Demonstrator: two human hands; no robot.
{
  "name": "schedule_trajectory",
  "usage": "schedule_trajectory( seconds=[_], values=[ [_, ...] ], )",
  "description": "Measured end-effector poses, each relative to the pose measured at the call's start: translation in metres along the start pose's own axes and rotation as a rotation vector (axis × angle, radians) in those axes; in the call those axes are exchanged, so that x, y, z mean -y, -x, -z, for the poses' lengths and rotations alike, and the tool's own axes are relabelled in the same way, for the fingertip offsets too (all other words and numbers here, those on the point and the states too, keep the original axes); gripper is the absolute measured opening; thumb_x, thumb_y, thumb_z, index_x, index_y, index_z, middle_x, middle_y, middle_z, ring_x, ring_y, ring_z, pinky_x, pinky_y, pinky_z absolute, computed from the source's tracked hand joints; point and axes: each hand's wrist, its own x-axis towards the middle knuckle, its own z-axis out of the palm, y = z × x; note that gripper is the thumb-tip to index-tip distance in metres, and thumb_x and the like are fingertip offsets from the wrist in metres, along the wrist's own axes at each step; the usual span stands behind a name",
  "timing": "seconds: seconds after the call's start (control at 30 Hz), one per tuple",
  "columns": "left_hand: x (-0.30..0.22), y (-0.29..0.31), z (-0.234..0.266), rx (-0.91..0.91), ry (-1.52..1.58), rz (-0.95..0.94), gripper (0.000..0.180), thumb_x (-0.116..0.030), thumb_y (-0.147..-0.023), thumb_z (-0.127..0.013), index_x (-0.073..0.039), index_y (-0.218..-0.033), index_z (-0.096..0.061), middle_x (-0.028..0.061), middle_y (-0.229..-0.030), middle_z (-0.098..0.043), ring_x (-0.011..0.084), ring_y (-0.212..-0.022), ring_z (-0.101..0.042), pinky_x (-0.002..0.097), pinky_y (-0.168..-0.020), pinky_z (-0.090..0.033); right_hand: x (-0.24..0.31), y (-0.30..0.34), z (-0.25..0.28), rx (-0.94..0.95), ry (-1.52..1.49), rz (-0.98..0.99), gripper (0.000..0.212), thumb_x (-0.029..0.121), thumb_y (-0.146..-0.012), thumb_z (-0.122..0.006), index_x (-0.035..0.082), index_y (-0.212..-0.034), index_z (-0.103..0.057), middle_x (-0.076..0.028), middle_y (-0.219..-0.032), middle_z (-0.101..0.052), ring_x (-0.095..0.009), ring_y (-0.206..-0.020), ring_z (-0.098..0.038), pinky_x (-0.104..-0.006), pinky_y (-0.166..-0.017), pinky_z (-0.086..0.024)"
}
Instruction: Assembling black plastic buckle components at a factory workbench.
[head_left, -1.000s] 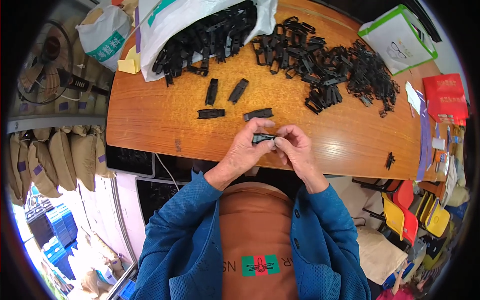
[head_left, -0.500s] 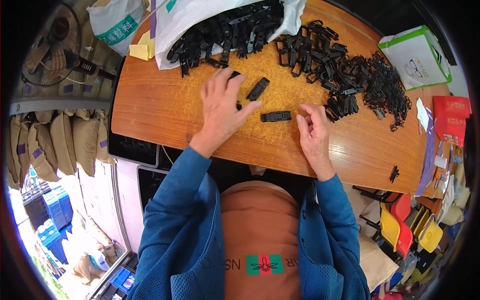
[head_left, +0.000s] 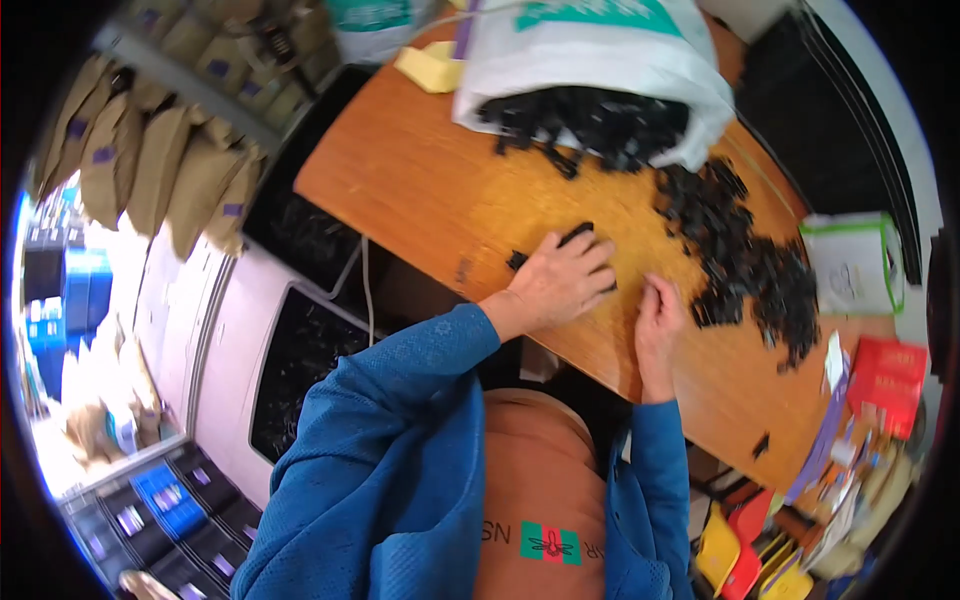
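Head view: before the white sack (head_left: 600,50), left hand (head_left: 562,281) bent over black parts (head_left: 577,233), right hand (head_left: 659,325) half-curled; both grips unclear.

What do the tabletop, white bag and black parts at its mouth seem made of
Tabletop: probably wood or veneer, smooth, judging by its orange colour. White bag: likely plastic, perhaps woven, matte or faintly glossy, from its limp folds. Black parts: perhaps plastic, mostly dull, uniformly dark; blur leaves this open.

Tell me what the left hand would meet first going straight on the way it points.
Likely the loose pile of black parts; the left hand might pass above it, since its height is unclear.
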Motion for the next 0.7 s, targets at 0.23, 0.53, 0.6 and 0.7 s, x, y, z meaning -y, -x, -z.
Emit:
schedule_trajectory(
  seconds=[0.23,0.53,0.6,0.7],
  values=[
    [0.087,0.058,0.055,-0.109,-0.153,0.137,0.022,-0.031,-0.076,-0.064,-0.012,-0.085,-0.057,0.0028,-0.105,-0.055,0.0217,-0.097,-0.054,0.039,-0.079,-0.042,-0.016,0.007,0.004,0.044,-0.011,-0.043,0.016,0.002,-0.094,-0.047,-0.001,-0.105,-0.059,-0.006,-0.089,-0.059,-0.01,-0.074,-0.052,-0.0227,-0.065,-0.044],
    [0.247,0.118,0.151,-0.308,-0.827,0.589,0.03,-0.022,-0.076,-0.066,-0.01,-0.104,-0.061,0.0107,-0.116,-0.058,0.0316,-0.109,-0.053,0.0401,-0.087,-0.044,0.008,-0.006,0.001,0.036,0.074,0.003,0.012,-0.001,-0.089,-0.051,-0.001,-0.097,-0.06,-0.013,-0.083,-0.057,-0.025,-0.077,-0.058,-0.03,-0.069,-0.046],
    [0.239,0.092,0.145,-0.331,-0.594,0.579,0.037,-0.024,-0.079,-0.067,-0.009,-0.111,-0.058,0.012,-0.115,-0.057,0.0333,-0.107,-0.052,0.0422,-0.086,-0.043,0.01,-0.009,0.0,-0.001,0.111,0.039,0.011,-0.001,-0.088,-0.052,0.0,-0.095,-0.06,-0.014,-0.083,-0.057,-0.028,-0.076,-0.058,-0.0315,-0.067,-0.046],
    [0.176,0.02,0.103,-0.225,0.384,0.568,0.034,-0.028,-0.086,-0.063,-0.006,-0.112,-0.058,0.0092,-0.106,-0.06,0.0237,-0.098,-0.058,0.0353,-0.076,-0.047,0.007,-0.007,0.001,-0.019,0.122,0.035,0.01,-0.002,-0.087,-0.053,0.0,-0.093,-0.06,-0.015,-0.082,-0.057,-0.03,-0.075,-0.058,-0.0327,-0.066,-0.046]
  ],
)
